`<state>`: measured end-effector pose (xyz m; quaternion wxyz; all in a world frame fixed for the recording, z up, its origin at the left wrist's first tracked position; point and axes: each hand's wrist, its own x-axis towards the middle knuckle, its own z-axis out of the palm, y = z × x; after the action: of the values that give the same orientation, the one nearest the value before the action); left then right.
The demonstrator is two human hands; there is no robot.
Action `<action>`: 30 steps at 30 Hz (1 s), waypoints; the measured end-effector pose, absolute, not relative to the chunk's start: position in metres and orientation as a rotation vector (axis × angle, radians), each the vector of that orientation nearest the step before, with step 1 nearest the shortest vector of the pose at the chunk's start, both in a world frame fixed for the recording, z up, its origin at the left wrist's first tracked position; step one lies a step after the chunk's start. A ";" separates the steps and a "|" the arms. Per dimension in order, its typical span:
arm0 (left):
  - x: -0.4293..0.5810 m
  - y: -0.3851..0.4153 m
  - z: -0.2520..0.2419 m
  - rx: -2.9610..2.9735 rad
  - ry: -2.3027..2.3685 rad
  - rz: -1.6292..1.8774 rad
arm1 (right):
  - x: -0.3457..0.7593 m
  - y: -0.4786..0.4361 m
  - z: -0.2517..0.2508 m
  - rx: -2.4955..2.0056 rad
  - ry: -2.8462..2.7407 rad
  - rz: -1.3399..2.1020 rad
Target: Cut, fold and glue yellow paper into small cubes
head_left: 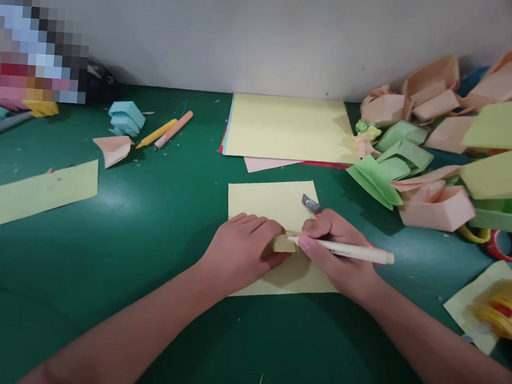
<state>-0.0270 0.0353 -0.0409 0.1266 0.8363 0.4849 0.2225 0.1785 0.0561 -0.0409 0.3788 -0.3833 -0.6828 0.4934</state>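
My left hand is closed on a small folded yellow paper piece, pinching its left side above a pale yellow sheet. In my right hand is a white marker, its tip touching or very near the folded piece. The grey blade of a craft knife sticks out past my right fingers, and red bits of its body show behind the hand. Whether the knife is gripped too or lies on the sheet, I cannot tell.
A stack of coloured paper lies against the wall. Many folded paper shapes crowd the right, near tape rolls and a yellow tape dispenser. On the left are an orange marker, a blue folded paper and a yellow strip.
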 end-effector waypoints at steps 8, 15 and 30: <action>-0.027 0.036 -0.044 2.463 1.418 0.705 | 0.174 0.059 -0.036 -0.961 -1.843 1.161; -0.027 0.036 -0.043 2.474 1.410 0.772 | 0.175 0.060 -0.038 -0.952 -1.843 1.204; -0.027 0.036 -0.042 2.412 1.444 0.715 | 0.174 0.060 -0.039 -0.949 -1.920 1.174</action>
<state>-0.0267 0.0362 -0.0418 0.1201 0.8256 0.4942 0.2445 0.1744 0.0600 -0.0394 0.3427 -0.3650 -0.7384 0.4517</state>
